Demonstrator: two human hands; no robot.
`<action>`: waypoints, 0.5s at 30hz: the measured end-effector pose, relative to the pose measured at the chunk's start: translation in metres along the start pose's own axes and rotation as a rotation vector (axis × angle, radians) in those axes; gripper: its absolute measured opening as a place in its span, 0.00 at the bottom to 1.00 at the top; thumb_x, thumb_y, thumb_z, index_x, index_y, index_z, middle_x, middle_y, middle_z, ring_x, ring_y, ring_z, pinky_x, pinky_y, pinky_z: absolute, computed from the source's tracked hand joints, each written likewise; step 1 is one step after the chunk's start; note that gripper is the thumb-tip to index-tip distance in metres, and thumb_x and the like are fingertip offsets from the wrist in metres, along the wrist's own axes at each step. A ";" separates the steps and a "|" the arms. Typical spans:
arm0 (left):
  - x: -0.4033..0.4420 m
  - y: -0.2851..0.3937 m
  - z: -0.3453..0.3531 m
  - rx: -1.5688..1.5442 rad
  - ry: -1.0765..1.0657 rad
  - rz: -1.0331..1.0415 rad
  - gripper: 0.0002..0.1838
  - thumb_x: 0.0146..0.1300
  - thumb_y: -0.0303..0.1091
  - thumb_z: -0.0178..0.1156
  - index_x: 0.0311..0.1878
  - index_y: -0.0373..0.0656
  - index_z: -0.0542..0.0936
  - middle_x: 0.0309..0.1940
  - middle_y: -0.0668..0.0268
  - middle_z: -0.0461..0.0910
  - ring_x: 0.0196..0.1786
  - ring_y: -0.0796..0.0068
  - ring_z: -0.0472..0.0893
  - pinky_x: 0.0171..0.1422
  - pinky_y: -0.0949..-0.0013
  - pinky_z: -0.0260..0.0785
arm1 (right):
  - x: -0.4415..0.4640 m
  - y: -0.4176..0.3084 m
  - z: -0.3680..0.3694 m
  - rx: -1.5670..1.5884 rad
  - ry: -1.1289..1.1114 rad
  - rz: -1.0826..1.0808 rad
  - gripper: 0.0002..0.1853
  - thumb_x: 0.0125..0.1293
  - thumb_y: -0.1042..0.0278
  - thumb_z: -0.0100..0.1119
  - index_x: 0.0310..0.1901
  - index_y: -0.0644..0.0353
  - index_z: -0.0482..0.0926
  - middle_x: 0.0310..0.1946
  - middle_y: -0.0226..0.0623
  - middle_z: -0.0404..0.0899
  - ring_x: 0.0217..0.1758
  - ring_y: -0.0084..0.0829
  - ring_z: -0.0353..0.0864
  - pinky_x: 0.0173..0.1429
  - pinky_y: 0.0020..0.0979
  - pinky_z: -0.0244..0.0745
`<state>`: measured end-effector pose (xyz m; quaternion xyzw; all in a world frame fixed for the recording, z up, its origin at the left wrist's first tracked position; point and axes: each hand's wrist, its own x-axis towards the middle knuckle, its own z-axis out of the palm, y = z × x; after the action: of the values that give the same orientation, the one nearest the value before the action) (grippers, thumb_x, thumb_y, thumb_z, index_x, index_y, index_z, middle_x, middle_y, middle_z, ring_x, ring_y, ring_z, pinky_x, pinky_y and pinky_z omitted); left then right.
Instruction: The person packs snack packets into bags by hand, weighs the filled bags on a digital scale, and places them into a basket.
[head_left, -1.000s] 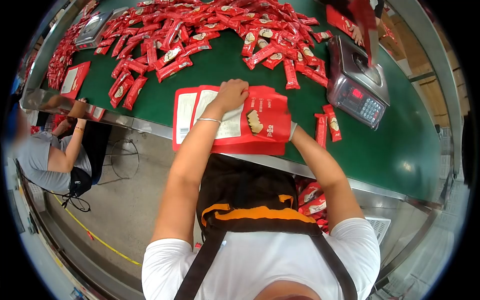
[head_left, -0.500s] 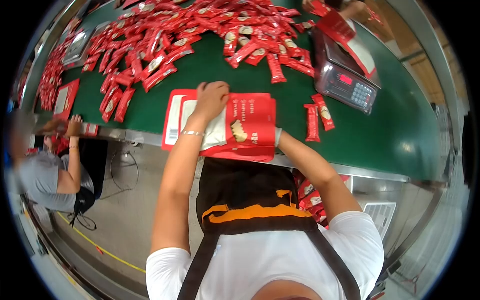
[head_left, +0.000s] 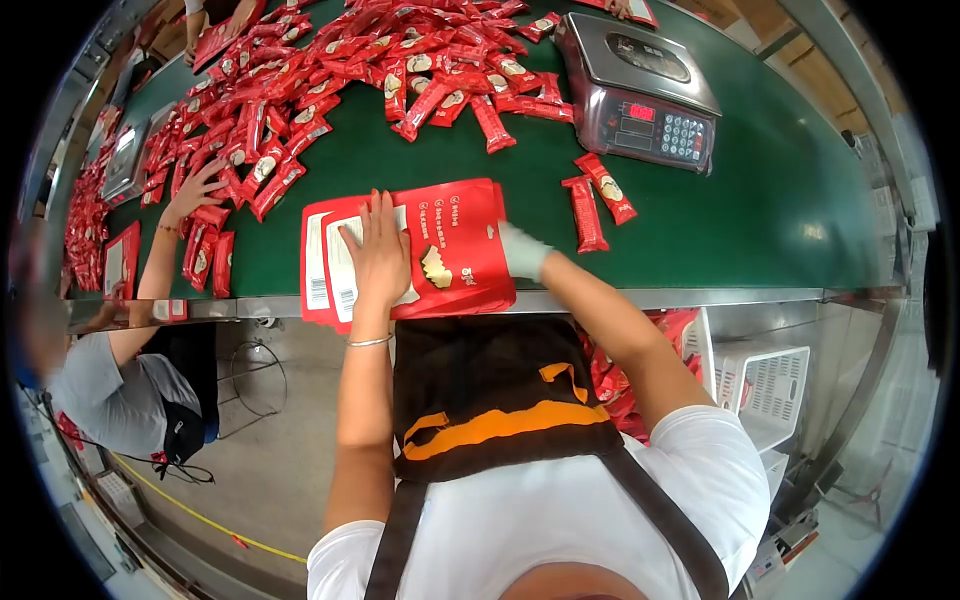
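A stack of flat red pouches [head_left: 465,215] with white label panels lies at the table's front edge, its sheets slightly fanned to the left. My left hand [head_left: 380,255] rests on the top pouch with fingers stretched and apart. At the stack's right edge is my right hand [head_left: 524,253] in a pale glove; its fingers are hidden at the pouches, so their grip does not show. Two small red packets [head_left: 586,214] lie to the right of that hand.
A big heap of red packets [head_left: 340,60] covers the back of the green table [head_left: 780,230]. A digital scale [head_left: 640,95] stands at the back right. A co-worker's hand [head_left: 193,190] reaches into the packets at left. White crates [head_left: 770,385] sit below the table, right.
My left hand has flattened and spread on the stack. More of my gloved right hand shows at the right edge. The co-worker at left has reached into the packets. The view has shifted.
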<state>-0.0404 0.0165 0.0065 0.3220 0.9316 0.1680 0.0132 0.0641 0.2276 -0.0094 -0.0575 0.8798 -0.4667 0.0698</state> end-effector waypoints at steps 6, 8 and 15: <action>-0.001 -0.002 0.000 -0.131 -0.028 -0.002 0.35 0.73 0.36 0.45 0.78 0.33 0.48 0.79 0.51 0.50 0.82 0.50 0.47 0.81 0.39 0.27 | -0.099 0.060 -0.096 -0.869 0.985 0.392 0.25 0.63 0.66 0.59 0.63 0.51 0.75 0.56 0.41 0.80 0.60 0.45 0.76 0.63 0.45 0.71; 0.000 -0.002 -0.001 -0.140 -0.034 0.002 0.35 0.74 0.37 0.44 0.78 0.33 0.48 0.79 0.51 0.51 0.81 0.49 0.48 0.81 0.39 0.27 | -0.122 0.096 -0.099 -0.687 0.716 0.467 0.28 0.64 0.66 0.59 0.68 0.48 0.71 0.58 0.45 0.77 0.62 0.49 0.73 0.63 0.45 0.71; -0.002 -0.002 -0.001 -0.136 -0.018 0.019 0.36 0.75 0.41 0.44 0.79 0.34 0.47 0.79 0.51 0.51 0.81 0.50 0.48 0.81 0.40 0.25 | -0.115 0.032 -0.034 -0.645 0.963 0.501 0.30 0.63 0.64 0.62 0.69 0.45 0.70 0.50 0.51 0.76 0.52 0.53 0.75 0.58 0.48 0.72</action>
<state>-0.0404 0.0134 0.0065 0.3306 0.9148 0.2282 0.0419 0.1704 0.2923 -0.0089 0.3487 0.8958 -0.1208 -0.2476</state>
